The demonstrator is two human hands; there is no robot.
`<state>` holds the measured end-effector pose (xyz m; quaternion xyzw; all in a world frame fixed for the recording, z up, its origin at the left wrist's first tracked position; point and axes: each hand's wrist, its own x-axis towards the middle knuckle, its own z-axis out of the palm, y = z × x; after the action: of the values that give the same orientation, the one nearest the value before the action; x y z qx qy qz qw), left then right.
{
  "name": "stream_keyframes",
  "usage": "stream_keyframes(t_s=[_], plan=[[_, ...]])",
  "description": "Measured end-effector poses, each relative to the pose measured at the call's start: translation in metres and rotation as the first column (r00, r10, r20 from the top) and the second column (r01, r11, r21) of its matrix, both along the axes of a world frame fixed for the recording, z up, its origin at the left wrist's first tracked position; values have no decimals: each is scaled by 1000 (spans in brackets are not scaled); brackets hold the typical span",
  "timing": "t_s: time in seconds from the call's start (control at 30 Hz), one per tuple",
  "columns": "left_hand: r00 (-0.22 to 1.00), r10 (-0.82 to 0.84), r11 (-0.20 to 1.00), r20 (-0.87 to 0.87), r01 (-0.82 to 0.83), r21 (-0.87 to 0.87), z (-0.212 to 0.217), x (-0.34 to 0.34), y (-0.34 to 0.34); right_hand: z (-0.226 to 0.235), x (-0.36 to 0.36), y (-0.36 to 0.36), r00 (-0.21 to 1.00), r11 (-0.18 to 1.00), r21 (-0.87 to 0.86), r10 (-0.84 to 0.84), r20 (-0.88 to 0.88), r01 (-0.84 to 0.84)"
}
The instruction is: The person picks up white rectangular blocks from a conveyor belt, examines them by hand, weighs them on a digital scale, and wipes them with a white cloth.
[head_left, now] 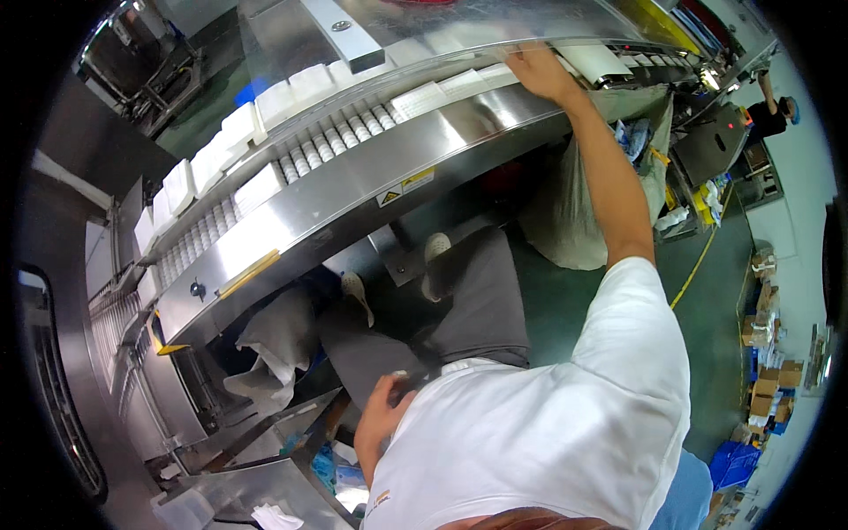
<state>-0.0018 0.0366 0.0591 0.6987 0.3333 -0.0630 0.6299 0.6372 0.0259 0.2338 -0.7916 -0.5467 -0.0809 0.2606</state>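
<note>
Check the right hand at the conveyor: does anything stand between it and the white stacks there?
Nothing visible does. The right hand already rests among the white stacks on the conveyor; the left hand lies on the lap.

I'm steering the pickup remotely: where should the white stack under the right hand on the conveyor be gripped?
Probably by its two short sides, pinched from above. The white stack lies flat on the conveyor beside other stacks, so only its top and edges are free. The right hand already comes over it from the near side.
</note>
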Motion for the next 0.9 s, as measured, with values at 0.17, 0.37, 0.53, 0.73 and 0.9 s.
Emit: stream_keyframes(t_s=[0.17,0.37,0.53,0.73,0.9], plan=[[999,-14,1000,38,15,-7,-12,-10,-1,-21,-4,-72,929,983,-166,134,345,-81],[995,-97,995,-25,97,24,-8,-7,5,-46,-4,-115,959,968,-248,97,267,-29],[998,-41,999,44,40,16,-21,-14,-6,-19,-31,-72,964,978,-176,149,219,-111],[991,-120,991,55,116,67,-16,-9,3,-29,-69,93,938,929,-346,227,260,-129],[991,-104,992,87,97,78,-28,-16,-1,-38,-105,237,869,893,-131,450,205,-431]])
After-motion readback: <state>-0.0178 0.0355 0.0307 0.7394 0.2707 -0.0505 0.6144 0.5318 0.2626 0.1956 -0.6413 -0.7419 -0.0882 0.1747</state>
